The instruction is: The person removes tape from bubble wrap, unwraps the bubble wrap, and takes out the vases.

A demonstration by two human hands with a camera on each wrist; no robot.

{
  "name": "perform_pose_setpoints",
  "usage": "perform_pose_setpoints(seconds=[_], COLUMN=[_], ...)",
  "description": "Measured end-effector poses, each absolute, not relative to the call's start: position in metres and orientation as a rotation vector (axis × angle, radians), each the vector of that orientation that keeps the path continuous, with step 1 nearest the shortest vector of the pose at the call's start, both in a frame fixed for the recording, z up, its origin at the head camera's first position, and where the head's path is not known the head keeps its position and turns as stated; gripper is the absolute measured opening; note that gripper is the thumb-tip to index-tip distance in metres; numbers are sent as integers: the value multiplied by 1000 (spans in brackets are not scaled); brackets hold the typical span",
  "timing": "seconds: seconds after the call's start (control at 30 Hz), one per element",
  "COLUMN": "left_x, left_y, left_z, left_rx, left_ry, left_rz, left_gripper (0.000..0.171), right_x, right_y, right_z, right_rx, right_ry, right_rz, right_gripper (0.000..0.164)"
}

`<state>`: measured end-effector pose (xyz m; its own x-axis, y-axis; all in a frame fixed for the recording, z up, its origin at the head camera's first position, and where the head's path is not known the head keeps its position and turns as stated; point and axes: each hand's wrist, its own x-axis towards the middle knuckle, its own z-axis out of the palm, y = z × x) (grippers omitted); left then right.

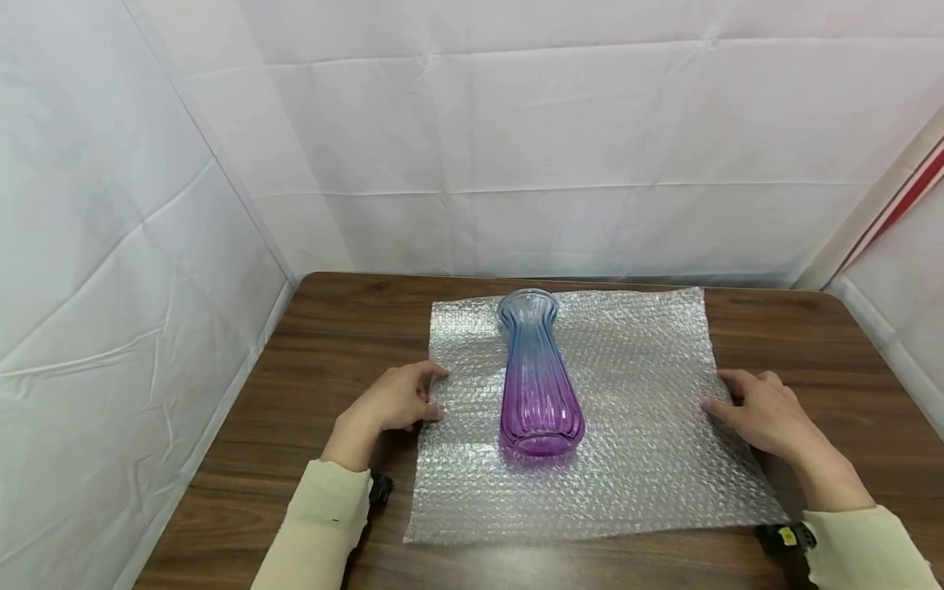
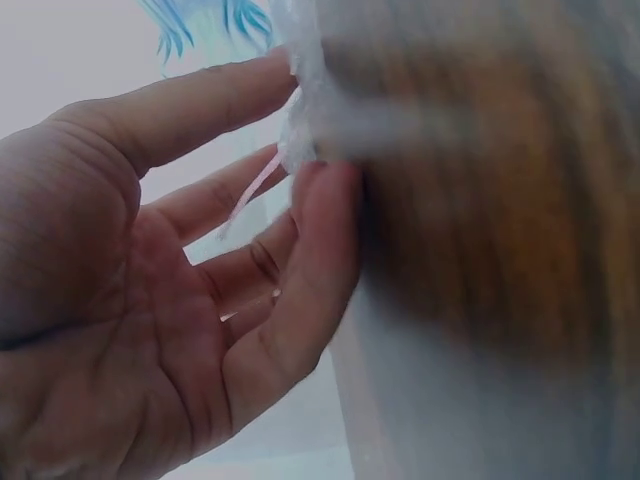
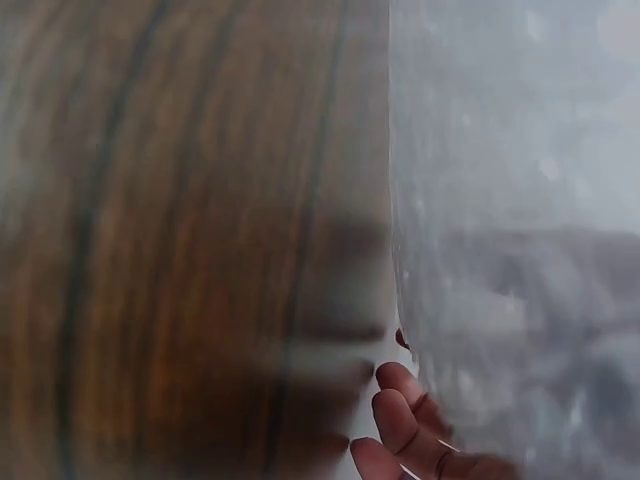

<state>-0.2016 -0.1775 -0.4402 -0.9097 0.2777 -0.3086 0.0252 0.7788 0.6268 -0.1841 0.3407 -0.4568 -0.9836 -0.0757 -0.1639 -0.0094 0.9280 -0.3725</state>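
A ribbed glass vase [image 1: 542, 385], blue at the neck and purple toward its base, lies on a sheet of bubble wrap [image 1: 649, 467]. Its mouth points to the far side of the table. At the sheet's left edge is my left hand [image 1: 394, 397], fingertips right at the edge, with thumb and forefinger spread apart. My right hand [image 1: 767, 414] is at the opposite edge, its thumb over the plastic and the forefinger farther back. In the right wrist view, several fingertips [image 3: 395, 420] show along the sheet's edge; the rest of that hand is largely hidden.
The bubble wrap rests on a dark wood-grain table [image 1: 332, 328] with rounded far corners. White sheeting [image 1: 546, 147] hangs behind the table and along its left side. A red strip [image 1: 910, 192] runs down the sheeting at the right.
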Motion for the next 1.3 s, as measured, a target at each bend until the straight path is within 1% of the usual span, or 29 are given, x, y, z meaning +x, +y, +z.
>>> perform_pose_setpoints(seconds=[0.23,0.53,0.77,0.97,1.1,1.3], left_x=[-201,-198,-198,-197,-197,-196], left_y=[-185,-183,-180,-179,-178,-178], left_z=[-430,-413,-407,-402,-398,-394], left_rx=[293,255,283,283,286,302], left_ry=[2700,2777,2808,2812,2810,2813], left_rz=[799,802,797,788,792,807], left_gripper=[60,61,62,61,60,61], right_x=[-184,-185,-183,-180,-177,-177], right_y=[344,337,326,327,326,323], right_z=[-448,-437,-419,-402,-395,-385], right_rx=[-59,-90,-150,-157,-154,-191], right_ry=[2899,2959,2939,2905,2879,2892], right_rz=[-589,-613,-662,-705,-723,-728], right_gripper=[83,80,78,76,78,76])
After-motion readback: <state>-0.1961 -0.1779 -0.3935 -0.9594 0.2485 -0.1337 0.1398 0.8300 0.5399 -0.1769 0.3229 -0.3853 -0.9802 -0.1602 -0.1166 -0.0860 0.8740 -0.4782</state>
